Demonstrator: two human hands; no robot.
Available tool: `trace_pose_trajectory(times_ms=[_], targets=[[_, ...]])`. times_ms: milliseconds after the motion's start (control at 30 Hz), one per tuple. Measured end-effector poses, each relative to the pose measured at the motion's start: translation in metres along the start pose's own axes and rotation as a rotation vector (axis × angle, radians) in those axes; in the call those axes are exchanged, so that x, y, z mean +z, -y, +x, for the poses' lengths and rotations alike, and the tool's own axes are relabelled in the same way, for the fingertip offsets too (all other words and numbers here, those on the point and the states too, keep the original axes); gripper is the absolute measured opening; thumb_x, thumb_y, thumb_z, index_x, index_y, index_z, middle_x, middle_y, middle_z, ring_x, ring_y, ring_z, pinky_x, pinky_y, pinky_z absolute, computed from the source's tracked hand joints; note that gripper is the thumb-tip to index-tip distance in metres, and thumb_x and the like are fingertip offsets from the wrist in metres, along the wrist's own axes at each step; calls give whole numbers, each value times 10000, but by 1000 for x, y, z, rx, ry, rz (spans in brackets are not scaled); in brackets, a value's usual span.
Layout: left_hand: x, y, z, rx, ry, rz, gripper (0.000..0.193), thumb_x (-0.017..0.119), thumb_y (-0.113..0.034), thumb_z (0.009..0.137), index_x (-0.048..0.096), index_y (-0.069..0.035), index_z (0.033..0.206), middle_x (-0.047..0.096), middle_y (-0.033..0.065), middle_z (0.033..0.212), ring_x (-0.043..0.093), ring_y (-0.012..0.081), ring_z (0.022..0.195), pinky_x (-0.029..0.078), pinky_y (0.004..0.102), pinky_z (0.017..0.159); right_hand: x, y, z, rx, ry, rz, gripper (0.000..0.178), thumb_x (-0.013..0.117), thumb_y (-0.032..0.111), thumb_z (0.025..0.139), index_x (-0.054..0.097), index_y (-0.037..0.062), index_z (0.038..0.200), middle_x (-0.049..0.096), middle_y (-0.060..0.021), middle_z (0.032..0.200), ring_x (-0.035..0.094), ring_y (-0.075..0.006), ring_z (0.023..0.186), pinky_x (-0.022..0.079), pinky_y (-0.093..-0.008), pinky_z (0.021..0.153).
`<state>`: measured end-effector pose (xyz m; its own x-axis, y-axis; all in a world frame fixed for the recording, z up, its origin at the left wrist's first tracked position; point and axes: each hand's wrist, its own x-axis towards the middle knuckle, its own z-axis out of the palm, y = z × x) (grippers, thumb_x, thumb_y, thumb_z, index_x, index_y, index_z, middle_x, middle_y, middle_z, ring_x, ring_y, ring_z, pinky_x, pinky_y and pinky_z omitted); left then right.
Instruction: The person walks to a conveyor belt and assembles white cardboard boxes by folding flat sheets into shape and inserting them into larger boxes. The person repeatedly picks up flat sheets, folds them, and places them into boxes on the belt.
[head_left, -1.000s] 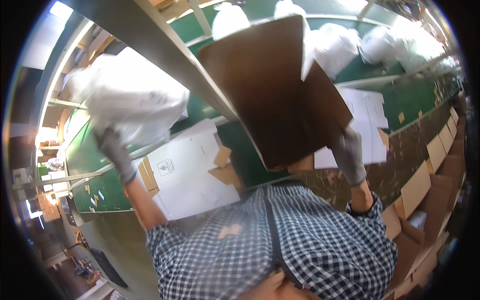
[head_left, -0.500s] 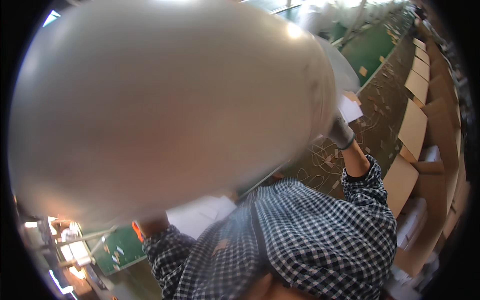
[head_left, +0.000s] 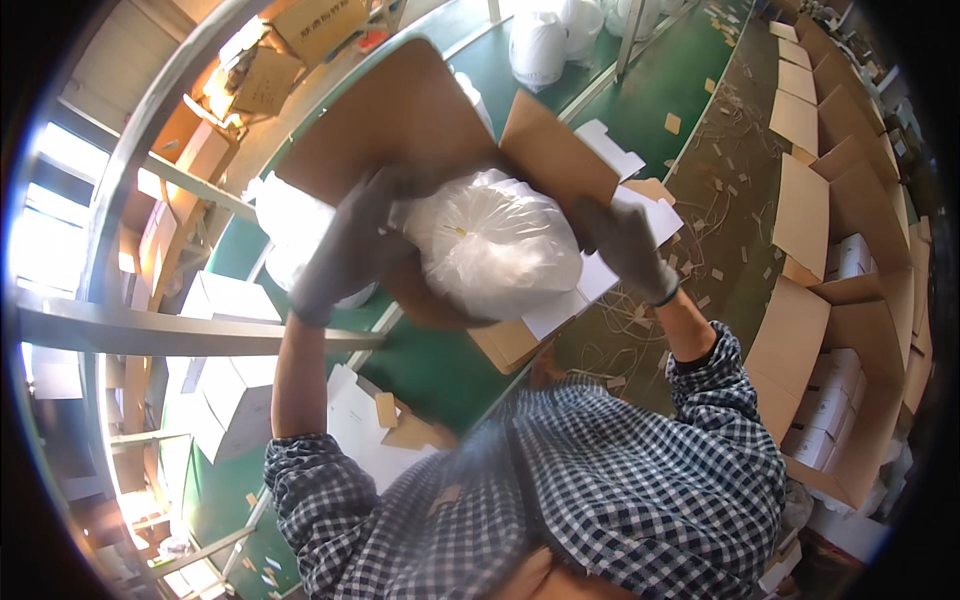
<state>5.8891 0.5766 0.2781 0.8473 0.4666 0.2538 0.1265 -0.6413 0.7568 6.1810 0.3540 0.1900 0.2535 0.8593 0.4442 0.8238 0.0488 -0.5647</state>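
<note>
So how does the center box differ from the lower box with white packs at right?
Contents: the center box has a white bag in its opening; the right-side box holds small white packs.
Handling: the center box is between the left hand and right hand; no hand is on the right-side box.
Shared: both are open, with brown cardboard insides.

You're in a packing workshop: a long green work surface runs ahead of you, with filled white bags on its far part, scrap-littered brown ground along its right side, open cardboard cartons lined up beyond that, and brown boxes to its left.
</note>
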Motion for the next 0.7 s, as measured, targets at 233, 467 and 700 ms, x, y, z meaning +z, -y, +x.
trace_pose_trajectory(times_ms=[233, 467, 700], targets=[[51, 80, -26, -94, -722, -202, 720, 740, 2, 877, 446, 7, 1534, 585, 163, 1461, 610, 292, 1308, 491, 435, 1122, -3, 5, 16, -37, 36, -113, 279, 656, 90, 1009, 675, -36, 1258, 719, -259, 1039, 726, -389, 942, 581, -436, 795], [96, 110, 14, -171, -512, -319, 669, 873, -91, 782, 544, 33, 1351, 627, 184, 1291, 635, 271, 1158, 563, 402, 965, 5, 30, 14, -496, 262, -62, 740, 657, 579, 975, 602, 34, 1473, 474, -208, 1617, 373, -490, 1519, 348, -558, 1235], [55, 39, -33, 340, -349, 513, 903, 976, -312, 640, 627, -52, 1432, 602, 186, 1429, 564, 377, 1300, 488, 486, 1058, -5, 14, 11, 108, 390, 642, 539, 446, 372, 1093, 632, -17, 1415, 477, -176, 1616, 401, -322, 1522, 324, -426, 1250]])
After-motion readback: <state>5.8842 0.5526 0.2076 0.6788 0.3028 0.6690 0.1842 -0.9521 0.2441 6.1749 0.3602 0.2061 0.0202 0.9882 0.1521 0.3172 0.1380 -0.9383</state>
